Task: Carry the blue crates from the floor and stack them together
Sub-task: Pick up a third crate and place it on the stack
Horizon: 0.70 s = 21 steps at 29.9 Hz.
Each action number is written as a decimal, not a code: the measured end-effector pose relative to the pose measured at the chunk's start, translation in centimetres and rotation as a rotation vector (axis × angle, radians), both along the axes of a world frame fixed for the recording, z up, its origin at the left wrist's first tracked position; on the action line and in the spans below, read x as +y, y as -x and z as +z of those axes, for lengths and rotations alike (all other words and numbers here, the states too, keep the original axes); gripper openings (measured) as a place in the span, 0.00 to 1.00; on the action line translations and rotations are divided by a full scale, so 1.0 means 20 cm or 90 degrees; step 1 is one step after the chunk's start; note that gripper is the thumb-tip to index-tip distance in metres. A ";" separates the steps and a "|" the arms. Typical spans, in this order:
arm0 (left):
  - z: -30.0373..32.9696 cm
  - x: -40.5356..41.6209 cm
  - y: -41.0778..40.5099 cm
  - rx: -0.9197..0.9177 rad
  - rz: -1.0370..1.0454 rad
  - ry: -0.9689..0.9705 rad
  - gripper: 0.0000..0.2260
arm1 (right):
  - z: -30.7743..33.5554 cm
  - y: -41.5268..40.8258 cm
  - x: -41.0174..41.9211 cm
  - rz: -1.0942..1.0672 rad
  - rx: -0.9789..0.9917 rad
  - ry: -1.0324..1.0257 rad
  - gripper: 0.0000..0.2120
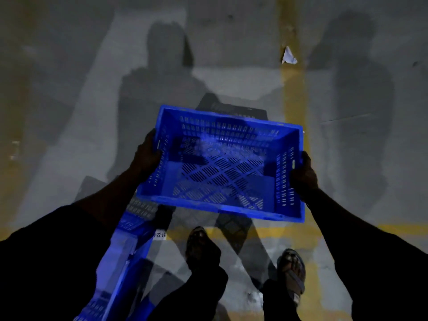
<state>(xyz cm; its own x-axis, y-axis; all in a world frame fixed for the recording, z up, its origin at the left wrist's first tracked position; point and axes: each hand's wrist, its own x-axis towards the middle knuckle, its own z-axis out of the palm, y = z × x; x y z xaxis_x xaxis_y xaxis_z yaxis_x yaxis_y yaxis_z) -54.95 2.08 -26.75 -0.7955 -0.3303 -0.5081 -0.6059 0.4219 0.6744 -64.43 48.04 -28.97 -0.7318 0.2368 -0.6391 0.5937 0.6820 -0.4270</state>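
Observation:
An empty blue slotted crate (pixel 220 163) hangs in the air over the grey floor, open side up. My left hand (pixel 147 154) grips its left short wall, fingers curled over the rim. On the opposite short wall my right hand (pixel 303 172) holds on the same way. Another blue crate (pixel 125 258) stands on the floor at lower left, partly hidden by my left arm and leg.
Yellow painted lines (pixel 294 107) run across the concrete floor, one ahead and one crosswise by my sandalled feet (pixel 290 269). A crumpled white scrap of paper (pixel 288 56) lies on the far line. Dim light; shadows fall ahead.

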 end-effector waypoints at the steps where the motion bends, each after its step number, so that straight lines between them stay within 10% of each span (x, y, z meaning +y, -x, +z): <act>1: 0.13 0.06 0.03 0.005 -0.016 0.016 0.33 | 0.06 -0.01 0.04 -0.004 0.002 0.002 0.39; 21: 1.77 0.77 0.62 0.195 -0.422 0.259 0.32 | 1.80 -0.36 0.98 -0.060 0.321 -0.097 0.36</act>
<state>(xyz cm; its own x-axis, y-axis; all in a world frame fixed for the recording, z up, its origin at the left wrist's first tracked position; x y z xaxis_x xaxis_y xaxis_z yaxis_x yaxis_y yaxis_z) -67.33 17.49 8.68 -0.9731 0.1440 -0.1797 0.0392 0.8726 0.4869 -57.18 67.61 7.10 -0.9104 0.3785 -0.1671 0.4017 0.7121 -0.5758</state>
